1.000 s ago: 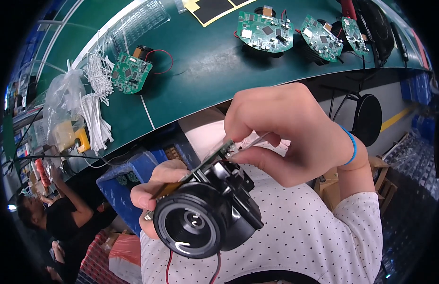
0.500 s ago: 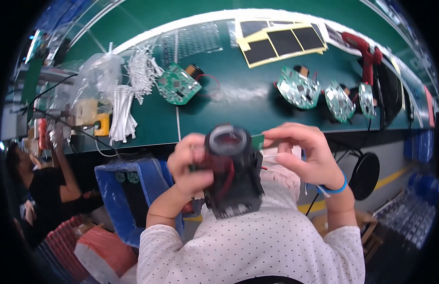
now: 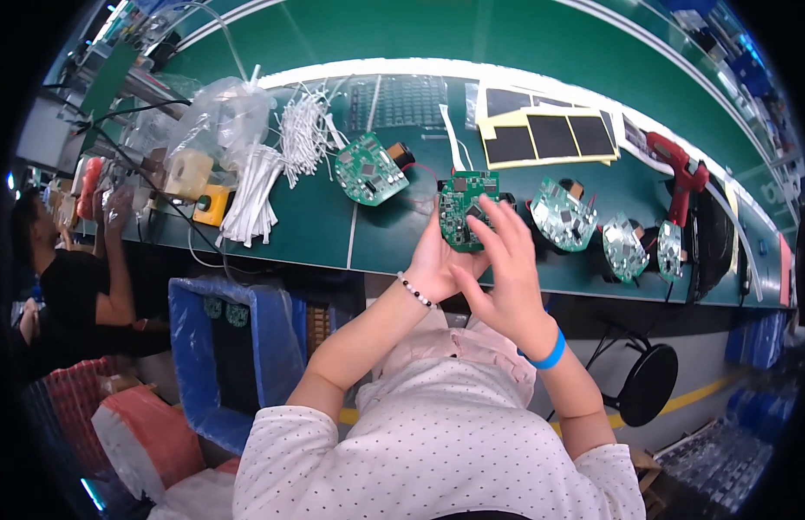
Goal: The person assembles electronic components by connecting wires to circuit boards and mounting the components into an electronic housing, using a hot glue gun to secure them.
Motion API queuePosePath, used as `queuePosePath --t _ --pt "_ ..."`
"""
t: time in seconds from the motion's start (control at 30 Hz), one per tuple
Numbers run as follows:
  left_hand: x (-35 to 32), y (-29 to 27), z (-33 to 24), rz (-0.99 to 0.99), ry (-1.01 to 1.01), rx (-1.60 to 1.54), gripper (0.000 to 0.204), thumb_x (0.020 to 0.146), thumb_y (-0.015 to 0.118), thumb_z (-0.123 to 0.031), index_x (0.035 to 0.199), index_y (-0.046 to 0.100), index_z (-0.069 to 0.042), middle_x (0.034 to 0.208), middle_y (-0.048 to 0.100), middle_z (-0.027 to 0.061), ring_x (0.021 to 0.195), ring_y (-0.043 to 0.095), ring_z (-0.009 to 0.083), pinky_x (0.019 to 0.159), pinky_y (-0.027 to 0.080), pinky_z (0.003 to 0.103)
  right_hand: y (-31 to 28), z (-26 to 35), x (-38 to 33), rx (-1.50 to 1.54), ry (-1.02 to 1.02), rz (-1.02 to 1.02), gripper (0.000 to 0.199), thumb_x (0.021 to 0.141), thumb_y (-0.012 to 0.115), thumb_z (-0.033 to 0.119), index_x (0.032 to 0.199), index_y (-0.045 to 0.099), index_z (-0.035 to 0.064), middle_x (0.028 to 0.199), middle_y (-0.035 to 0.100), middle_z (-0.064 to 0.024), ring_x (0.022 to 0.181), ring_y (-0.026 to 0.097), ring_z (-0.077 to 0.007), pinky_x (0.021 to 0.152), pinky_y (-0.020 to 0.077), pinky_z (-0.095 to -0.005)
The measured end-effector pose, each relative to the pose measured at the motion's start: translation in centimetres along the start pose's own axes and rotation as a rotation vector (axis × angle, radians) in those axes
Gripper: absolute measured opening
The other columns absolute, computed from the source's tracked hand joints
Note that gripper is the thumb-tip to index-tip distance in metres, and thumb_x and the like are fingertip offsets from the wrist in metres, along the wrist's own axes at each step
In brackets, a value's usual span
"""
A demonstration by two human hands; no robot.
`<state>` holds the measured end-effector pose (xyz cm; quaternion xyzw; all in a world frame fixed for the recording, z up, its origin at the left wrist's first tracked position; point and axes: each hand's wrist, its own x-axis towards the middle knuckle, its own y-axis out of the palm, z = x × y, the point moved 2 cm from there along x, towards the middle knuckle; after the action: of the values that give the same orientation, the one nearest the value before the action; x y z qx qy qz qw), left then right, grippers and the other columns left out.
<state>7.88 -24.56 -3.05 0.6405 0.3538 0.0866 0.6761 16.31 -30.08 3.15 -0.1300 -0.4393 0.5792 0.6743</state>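
Note:
Over the table's front edge, my left hand point(image 3: 439, 260) supports a green circuit board point(image 3: 459, 208) from below, its chip side facing me. A dark part shows behind the board's right edge; the rest of its underside is hidden. My right hand point(image 3: 509, 282) has its fingers spread, with the fingertips at or just over the board's right side; whether they touch it I cannot tell. From behind the board a white strip cable point(image 3: 452, 139) sticks up. Left of it on the table rests another circuit board point(image 3: 370, 171) with a wired cylindrical part beside it.
Several similar boards point(image 3: 562, 217) stand to the right, near a red glue gun point(image 3: 680, 173). Black pads on yellow backing point(image 3: 550, 139) lie behind. White cable bundles point(image 3: 253, 195) lie left. Below are a blue-lined bin point(image 3: 279, 347) and a black stool point(image 3: 649, 386). A co-worker point(image 3: 81, 269) is at left.
The held piece has gone from near my body, black lens side showing, to the table edge with its green board showing. Both hands have moved forward with it.

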Motion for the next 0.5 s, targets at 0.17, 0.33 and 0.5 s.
queuePosePath --t 0.17,0.33,0.5 --pt "2.6 -3.6 -0.8 0.211 -0.058 -0.204 0.049 0.084 0.039 -0.049 0.111 0.049 -0.009 0.113 0.052 0.0095 0.106 0.049 0.0219 0.093 0.037 0.037 3.0 -1.4 1.6 -0.122 -0.089 0.054 0.034 0.069 0.060 0.011 0.099 0.051 -0.0024 0.119 0.047 -0.0180 0.112 0.039 -0.0382 0.094 0.0305 -0.0448" --pt "3.2 -2.3 0.7 -0.024 -0.105 -0.083 0.060 0.079 0.043 -0.058 0.111 0.048 -0.007 0.108 0.054 0.0081 0.099 0.050 0.0183 0.087 0.040 0.034 3.0 -2.9 1.4 -0.166 -0.078 -0.030 0.027 0.070 0.059 0.007 0.095 0.052 -0.0027 0.115 0.049 -0.0172 0.111 0.039 -0.0381 0.093 0.0310 -0.0450" --pt "-3.7 -3.8 0.9 -0.062 -0.105 0.050 0.056 0.083 0.045 -0.048 0.115 0.042 -0.002 0.114 0.049 0.0073 0.101 0.048 0.0188 0.084 0.042 0.034 3.6 -2.7 1.9 -0.160 -0.136 0.023 0.026 0.071 0.059 0.006 0.094 0.052 -0.0023 0.114 0.049 -0.0161 0.111 0.038 -0.0376 0.094 0.0296 -0.0453"
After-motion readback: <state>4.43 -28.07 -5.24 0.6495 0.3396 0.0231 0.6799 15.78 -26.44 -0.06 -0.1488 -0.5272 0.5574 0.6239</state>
